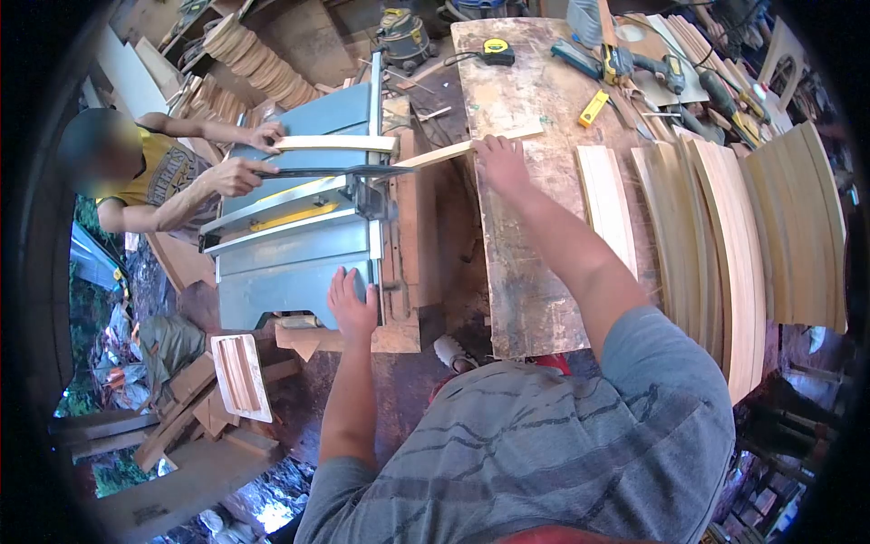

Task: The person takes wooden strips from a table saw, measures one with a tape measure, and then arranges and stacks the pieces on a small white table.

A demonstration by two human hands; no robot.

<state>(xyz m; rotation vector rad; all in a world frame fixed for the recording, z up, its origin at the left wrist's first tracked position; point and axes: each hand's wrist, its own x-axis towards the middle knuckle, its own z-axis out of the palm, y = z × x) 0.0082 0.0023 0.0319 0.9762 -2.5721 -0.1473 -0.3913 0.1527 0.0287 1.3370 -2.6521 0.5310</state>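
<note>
My left hand (352,302) rests on the near right corner of the grey saw table (290,274), fingers spread and holding nothing. My right hand (498,161) is closed on a thin wooden strip (444,155), which runs from the saw's right edge over the workbench's left edge. Across the saw, a co-worker (168,177) in a yellow and grey shirt holds a dark push stick (326,171) in one hand; the other hand touches a pale wooden piece (335,142) lying on the table. A metal fence (281,204) crosses the table.
The workbench (530,299) bears a tape measure (494,53), a yellow tool (594,108), a cordless drill (666,72) and several boards (732,263). A shop vacuum (401,38) stands behind. Wood scraps (195,399) and a white grooved piece (240,378) lie lower left.
</note>
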